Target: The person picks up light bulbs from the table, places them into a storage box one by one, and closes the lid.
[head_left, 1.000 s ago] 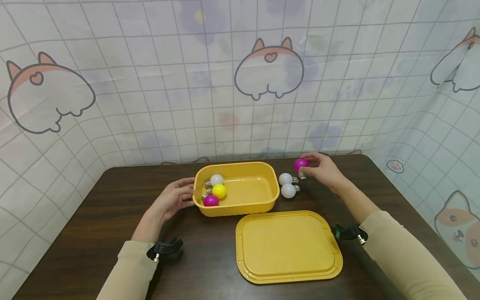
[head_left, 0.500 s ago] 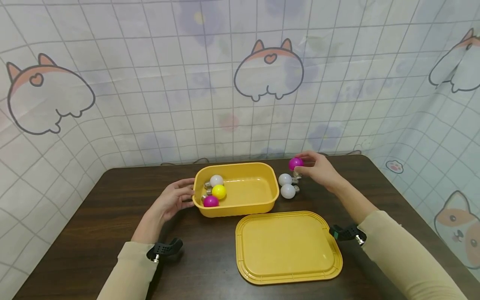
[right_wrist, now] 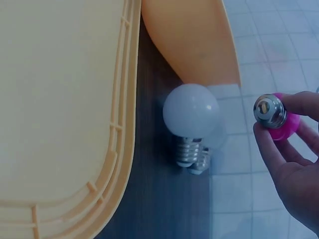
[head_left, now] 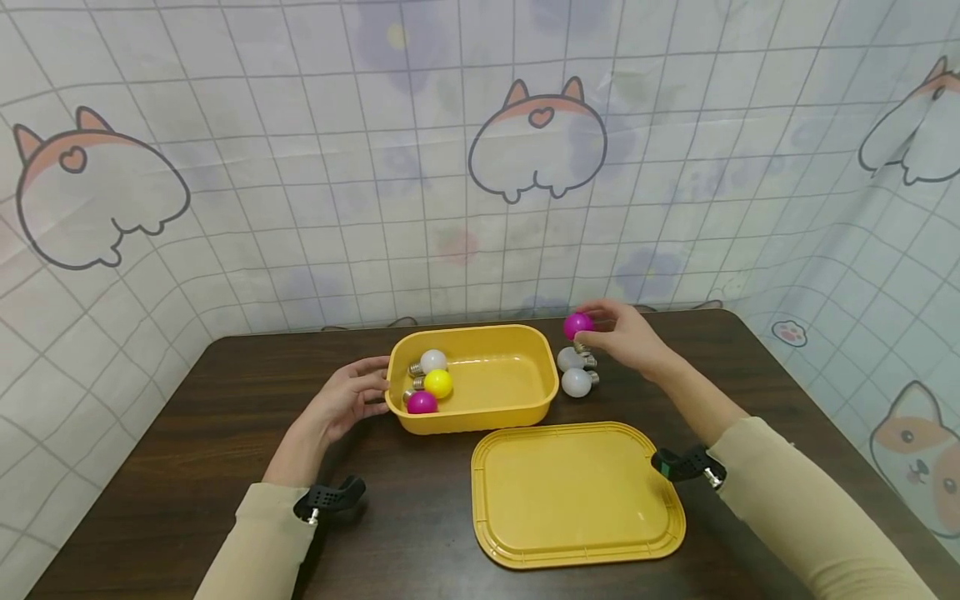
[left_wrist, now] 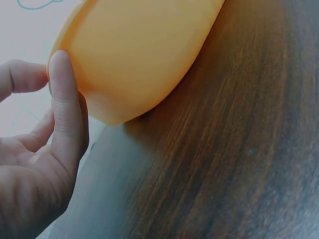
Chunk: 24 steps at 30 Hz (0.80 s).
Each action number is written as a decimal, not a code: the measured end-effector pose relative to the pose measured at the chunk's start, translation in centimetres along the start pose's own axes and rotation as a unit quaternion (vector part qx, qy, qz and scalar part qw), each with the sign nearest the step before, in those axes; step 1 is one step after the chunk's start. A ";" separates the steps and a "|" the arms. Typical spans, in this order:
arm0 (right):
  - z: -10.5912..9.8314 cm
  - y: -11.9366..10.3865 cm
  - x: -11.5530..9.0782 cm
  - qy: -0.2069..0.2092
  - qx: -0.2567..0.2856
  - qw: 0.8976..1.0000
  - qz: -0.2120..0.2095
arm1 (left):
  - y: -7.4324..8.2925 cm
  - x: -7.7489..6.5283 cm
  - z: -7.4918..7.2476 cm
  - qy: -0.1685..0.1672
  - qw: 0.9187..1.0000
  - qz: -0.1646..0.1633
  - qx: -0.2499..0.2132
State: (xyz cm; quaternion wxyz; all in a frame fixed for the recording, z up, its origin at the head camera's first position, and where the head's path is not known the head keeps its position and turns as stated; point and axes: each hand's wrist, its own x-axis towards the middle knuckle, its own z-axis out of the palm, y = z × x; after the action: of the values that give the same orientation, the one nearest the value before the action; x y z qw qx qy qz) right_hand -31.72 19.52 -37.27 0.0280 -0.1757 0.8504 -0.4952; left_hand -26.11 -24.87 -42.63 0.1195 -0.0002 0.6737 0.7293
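My right hand [head_left: 626, 337] pinches a magenta light bulb [head_left: 577, 326] between thumb and fingertips, its metal screw base pointing down. The bulb is above two white bulbs that lie beside the box, the nearer white bulb [head_left: 577, 382] and the farther white bulb [head_left: 567, 359]. My left hand [head_left: 347, 400] rests its fingertips on the left end of the yellow box [head_left: 480, 422], right at the rim. Inside the box, along its left end, lie a white bulb [head_left: 433, 360], a yellow bulb [head_left: 438, 383] and another magenta bulb [head_left: 422, 402].
A flat yellow lid [head_left: 577, 492] lies on the dark wooden table [head_left: 405, 517], in front of the box and to its right. Behind the table hangs a white grid-patterned cloth [head_left: 420, 208] with cartoon corgis, which also covers both sides.
My right hand has carried the magenta bulb left, toward the box, and it now overlaps the farther white bulb's place. My left hand and the box have stayed put.
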 end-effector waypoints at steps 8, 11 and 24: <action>0.9 -0.9 0.0 -0.004 -0.005 1.000 -0.010 | -0.1 -0.2 0.0 -0.002 1.000 0.003 0.001; 1.2 -1.0 0.0 -0.005 -0.003 1.000 -0.016 | -0.1 -0.3 0.0 -0.003 1.000 0.003 0.001; 2.2 -1.7 0.6 -0.015 0.012 1.000 -0.013 | 0.0 -0.5 0.1 0.000 1.000 -0.001 -0.003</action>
State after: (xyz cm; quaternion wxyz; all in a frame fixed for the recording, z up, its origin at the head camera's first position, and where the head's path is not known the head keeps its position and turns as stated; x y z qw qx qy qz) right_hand -31.36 16.69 -36.88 0.0365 -0.1938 0.8415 -0.5030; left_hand -25.58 -24.82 -42.55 0.1198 -0.0012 0.6714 0.7314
